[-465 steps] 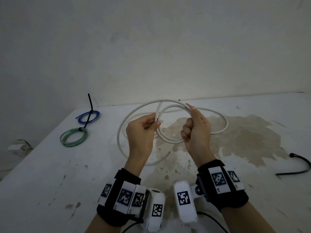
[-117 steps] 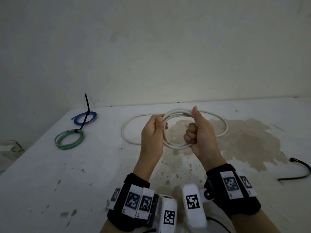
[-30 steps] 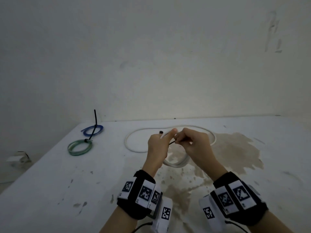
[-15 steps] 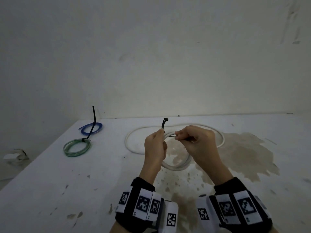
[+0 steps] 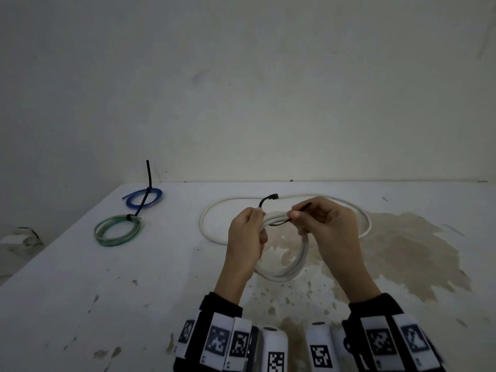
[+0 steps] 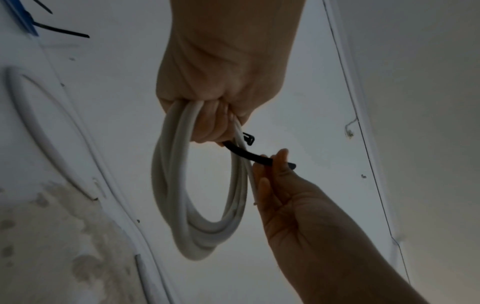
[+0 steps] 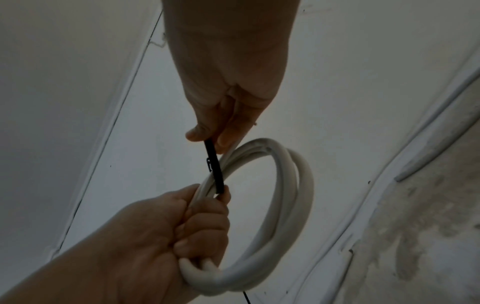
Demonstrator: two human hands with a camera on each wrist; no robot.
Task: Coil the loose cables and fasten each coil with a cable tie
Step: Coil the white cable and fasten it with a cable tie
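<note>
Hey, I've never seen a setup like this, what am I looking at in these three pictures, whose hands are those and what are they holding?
No machine here: a person works with bare hands, wearing wristbands with printed markers and small cameras. The wide picture comes from a camera on the head; the other two look along each wrist.

The left hand grips a coil of white cable, lifted off the white table. The right hand pinches the tail of a black cable tie that passes the coil; its head sticks up free, so the tie is not yet closed.

On the table lie a blue coil and a green coil, each already tied, another loop of white cable, and a brown stain.
</note>
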